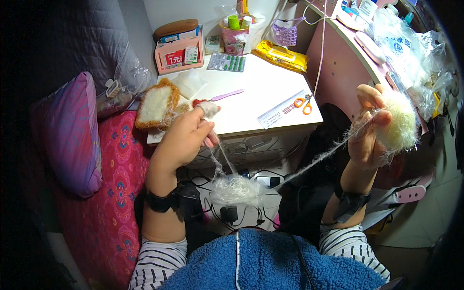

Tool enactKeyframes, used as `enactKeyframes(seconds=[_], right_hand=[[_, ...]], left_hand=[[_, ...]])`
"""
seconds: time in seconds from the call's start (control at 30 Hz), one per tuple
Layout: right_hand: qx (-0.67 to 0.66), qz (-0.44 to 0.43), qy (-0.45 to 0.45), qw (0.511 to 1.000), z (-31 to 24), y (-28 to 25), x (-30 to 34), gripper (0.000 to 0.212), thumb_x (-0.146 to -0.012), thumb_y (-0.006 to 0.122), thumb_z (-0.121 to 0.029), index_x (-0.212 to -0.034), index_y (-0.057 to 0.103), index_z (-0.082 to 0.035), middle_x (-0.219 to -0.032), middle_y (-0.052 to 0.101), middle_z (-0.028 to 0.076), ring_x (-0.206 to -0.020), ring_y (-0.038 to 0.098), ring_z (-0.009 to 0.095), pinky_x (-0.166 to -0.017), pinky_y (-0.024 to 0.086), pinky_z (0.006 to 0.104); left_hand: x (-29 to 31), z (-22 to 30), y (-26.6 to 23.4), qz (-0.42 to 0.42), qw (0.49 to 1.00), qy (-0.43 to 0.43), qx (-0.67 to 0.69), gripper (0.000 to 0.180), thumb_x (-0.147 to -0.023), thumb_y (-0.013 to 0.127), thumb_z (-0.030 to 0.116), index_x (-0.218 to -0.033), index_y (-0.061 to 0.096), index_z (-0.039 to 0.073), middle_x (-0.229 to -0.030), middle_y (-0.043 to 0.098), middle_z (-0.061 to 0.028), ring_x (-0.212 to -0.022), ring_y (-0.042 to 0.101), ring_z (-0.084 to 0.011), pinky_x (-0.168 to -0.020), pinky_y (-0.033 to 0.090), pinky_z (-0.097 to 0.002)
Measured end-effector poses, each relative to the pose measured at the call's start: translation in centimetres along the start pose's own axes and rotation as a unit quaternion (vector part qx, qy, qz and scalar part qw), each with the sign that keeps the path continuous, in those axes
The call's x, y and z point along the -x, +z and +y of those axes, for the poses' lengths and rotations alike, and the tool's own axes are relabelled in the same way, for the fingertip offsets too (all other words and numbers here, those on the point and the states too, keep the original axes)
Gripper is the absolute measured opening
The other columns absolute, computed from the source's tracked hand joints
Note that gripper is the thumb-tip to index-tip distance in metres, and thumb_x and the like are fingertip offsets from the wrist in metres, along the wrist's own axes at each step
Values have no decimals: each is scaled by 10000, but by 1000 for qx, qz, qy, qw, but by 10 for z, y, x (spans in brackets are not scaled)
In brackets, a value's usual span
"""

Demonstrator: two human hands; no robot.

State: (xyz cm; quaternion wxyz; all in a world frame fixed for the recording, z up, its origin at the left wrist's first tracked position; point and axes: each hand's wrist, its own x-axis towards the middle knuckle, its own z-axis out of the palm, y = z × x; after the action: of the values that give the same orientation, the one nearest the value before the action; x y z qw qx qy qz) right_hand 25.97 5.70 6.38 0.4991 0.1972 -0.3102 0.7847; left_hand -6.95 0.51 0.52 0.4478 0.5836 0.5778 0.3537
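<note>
My left hand [186, 137] is closed at the near edge of the white table, gripping a small white-and-red knitted or crocheted piece [209, 109]. Raised at the right, my right hand [366, 130] has its fingers curled round a fuzzy cream yarn ball [398, 123]. A taut fuzzy strand [316, 158] slopes from that hand down to a loose white yarn tangle [235, 189], which hangs between my arms. Thin strands link the tangle to my left hand. Beside that hand lies a bread-slice-shaped fuzzy piece [155, 107], cream with a brown border.
On the table [237, 113] are a lilac-handled tool [228, 95], orange scissors [304, 104], a clear ruler [282, 109], a pill blister pack [226, 63] and a yellow packet [280, 56]. Cables [232, 222] run across the floor. A red patterned cushioned seat [121, 193] borders the left.
</note>
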Motion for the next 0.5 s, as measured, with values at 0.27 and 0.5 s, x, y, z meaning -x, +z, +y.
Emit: enactKeyframes(seconds=[0.27, 0.5], right_hand=[[-70, -70, -3, 995, -24, 9, 10, 559, -830, 782, -121, -1202, 367, -71, -1254, 617, 178, -1265, 564, 285, -1172, 347, 484], [137, -91, -120, 979, -54, 34, 18, 652, -811, 793, -163, -1304, 390, -18, -1336, 477, 224, -1278, 490, 338, -1136, 383, 487]], left_hand=[[21, 20, -12, -30, 999, -23, -20, 422, -979, 501, 100, -1390, 500, 4, -758, 653, -45, -622, 546, -72, -590, 452, -212], [25, 6, -23, 90, 972, 11, -217, 467, -927, 601, 63, -1382, 511, 10, -852, 671, -59, -737, 614, -129, -684, 497, -258]])
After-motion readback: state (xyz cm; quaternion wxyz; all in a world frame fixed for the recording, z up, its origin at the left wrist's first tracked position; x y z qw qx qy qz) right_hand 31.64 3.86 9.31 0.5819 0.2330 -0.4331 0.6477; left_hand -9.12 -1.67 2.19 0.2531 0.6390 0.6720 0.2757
